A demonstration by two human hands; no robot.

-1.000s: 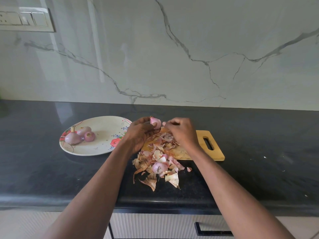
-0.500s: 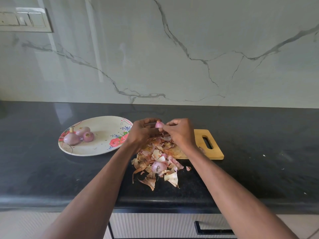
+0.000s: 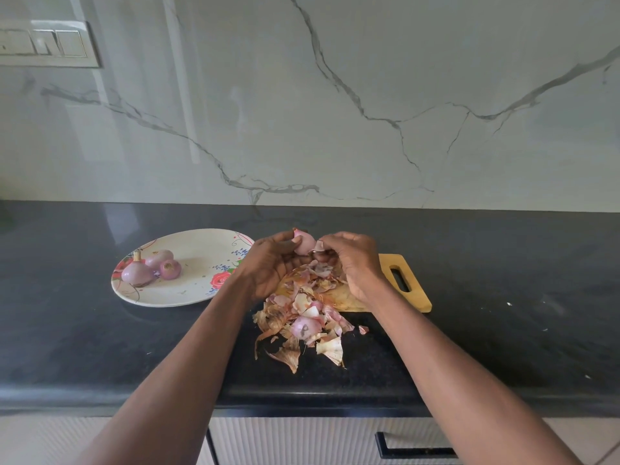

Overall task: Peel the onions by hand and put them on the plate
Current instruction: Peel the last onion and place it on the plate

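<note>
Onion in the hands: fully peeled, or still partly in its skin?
Partly in its skin. The onion shows smooth pink flesh, but the right hand pinches a loose skin flap at its side while the left hand holds it.

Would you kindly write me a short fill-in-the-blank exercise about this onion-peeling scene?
1. The plate holds ____ onions.
2. The left hand holds an onion while the right hand pinches its ____.
3. The heap of peels lies partly on a wooden ____ board.
4. The countertop is ____ in colour.

Missing words: three; skin; cutting; black
</note>
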